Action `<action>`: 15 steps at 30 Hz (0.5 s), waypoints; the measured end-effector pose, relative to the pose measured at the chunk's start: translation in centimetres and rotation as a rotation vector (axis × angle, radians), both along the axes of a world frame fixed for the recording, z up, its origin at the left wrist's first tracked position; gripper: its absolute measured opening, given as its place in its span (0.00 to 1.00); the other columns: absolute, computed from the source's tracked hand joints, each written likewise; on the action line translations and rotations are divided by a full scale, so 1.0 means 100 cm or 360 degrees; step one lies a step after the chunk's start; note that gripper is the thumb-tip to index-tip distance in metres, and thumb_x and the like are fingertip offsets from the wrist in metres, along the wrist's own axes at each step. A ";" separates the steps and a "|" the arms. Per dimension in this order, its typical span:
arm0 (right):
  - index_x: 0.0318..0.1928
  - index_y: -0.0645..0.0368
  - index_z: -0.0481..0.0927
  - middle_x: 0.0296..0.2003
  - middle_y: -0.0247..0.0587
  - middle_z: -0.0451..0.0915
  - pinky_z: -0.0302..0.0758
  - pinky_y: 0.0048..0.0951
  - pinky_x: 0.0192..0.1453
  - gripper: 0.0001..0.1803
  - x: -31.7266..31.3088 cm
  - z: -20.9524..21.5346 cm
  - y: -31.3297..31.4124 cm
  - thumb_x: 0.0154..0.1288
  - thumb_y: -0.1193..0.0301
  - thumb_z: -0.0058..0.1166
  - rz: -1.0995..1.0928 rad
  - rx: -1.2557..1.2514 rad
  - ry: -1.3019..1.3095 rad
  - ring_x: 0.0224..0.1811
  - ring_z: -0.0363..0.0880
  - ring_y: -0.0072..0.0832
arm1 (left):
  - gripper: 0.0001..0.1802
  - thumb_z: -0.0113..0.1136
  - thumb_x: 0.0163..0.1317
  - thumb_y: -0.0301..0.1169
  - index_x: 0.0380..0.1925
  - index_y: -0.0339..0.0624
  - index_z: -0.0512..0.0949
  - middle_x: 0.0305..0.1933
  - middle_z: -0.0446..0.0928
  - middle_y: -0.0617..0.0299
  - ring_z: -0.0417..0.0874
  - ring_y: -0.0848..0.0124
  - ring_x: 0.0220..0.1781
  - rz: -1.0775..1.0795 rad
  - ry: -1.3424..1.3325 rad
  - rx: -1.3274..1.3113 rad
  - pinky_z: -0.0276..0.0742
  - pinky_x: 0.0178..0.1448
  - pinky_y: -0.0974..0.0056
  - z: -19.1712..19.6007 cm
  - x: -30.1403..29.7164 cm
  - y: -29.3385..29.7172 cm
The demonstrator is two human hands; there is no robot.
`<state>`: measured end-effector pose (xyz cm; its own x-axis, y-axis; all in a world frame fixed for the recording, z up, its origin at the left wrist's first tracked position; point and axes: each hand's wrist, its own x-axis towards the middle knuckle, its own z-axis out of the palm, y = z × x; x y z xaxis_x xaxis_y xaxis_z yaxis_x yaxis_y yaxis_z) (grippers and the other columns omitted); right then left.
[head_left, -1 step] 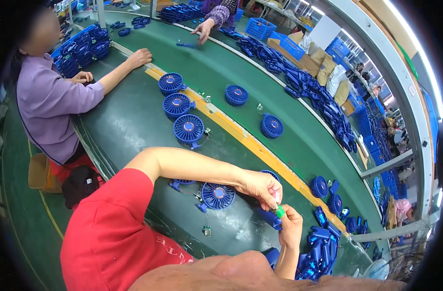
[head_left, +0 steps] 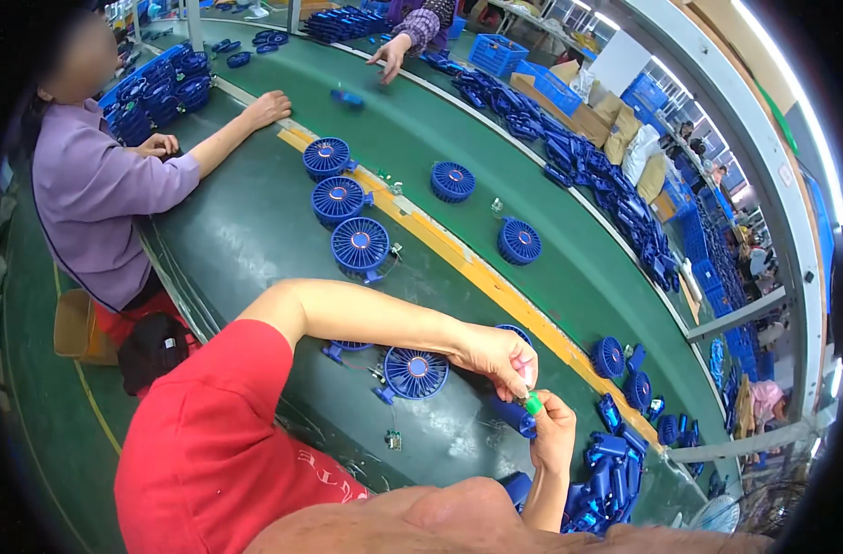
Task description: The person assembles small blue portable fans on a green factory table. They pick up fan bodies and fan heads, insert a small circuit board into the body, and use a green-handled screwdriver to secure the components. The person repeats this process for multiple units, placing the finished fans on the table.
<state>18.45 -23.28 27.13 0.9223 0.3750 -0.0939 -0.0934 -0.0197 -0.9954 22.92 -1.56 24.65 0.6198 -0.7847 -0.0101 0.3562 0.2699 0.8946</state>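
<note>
Lying between left hand (head_left: 497,358) and right hand (head_left: 554,430): green piece (head_left: 533,403).

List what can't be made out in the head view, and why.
Green part: head view, partly covered by the fingers of the left hand and right hand.
Fan just beyond the left hand: head view, mostly hidden by that hand.
Blue piece near the co-worker's hand: head view, blurred, exact shape unclear.
Small circuit board: head view, components too small.

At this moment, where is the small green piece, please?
In the head view, right of centre and below mid-height, the green piece is where the left hand and right hand meet.
</note>
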 end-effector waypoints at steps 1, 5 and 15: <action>0.35 0.63 0.82 0.30 0.28 0.80 0.66 0.15 0.35 0.06 0.001 0.000 0.001 0.63 0.72 0.61 0.0002 0.0001 -0.0021 0.29 0.72 0.13 | 0.13 0.69 0.57 0.28 0.38 0.36 0.75 0.34 0.80 0.60 0.83 0.73 0.34 0.0015 -0.0030 0.0011 0.82 0.41 0.69 0.000 0.000 0.000; 0.34 0.63 0.82 0.31 0.28 0.79 0.64 0.15 0.34 0.06 0.000 -0.001 -0.002 0.62 0.72 0.62 0.0039 -0.0009 0.0076 0.30 0.71 0.14 | 0.14 0.70 0.56 0.28 0.38 0.36 0.76 0.33 0.79 0.60 0.83 0.72 0.33 -0.0002 -0.0063 -0.0001 0.81 0.40 0.68 -0.001 -0.001 -0.001; 0.42 0.65 0.80 0.34 0.32 0.80 0.69 0.17 0.38 0.08 -0.001 -0.010 -0.013 0.68 0.72 0.56 -0.0128 -0.0243 -0.0104 0.33 0.73 0.16 | 0.15 0.70 0.56 0.29 0.38 0.35 0.76 0.31 0.78 0.61 0.82 0.73 0.32 0.0172 -0.0204 0.0097 0.81 0.37 0.69 -0.009 0.002 -0.013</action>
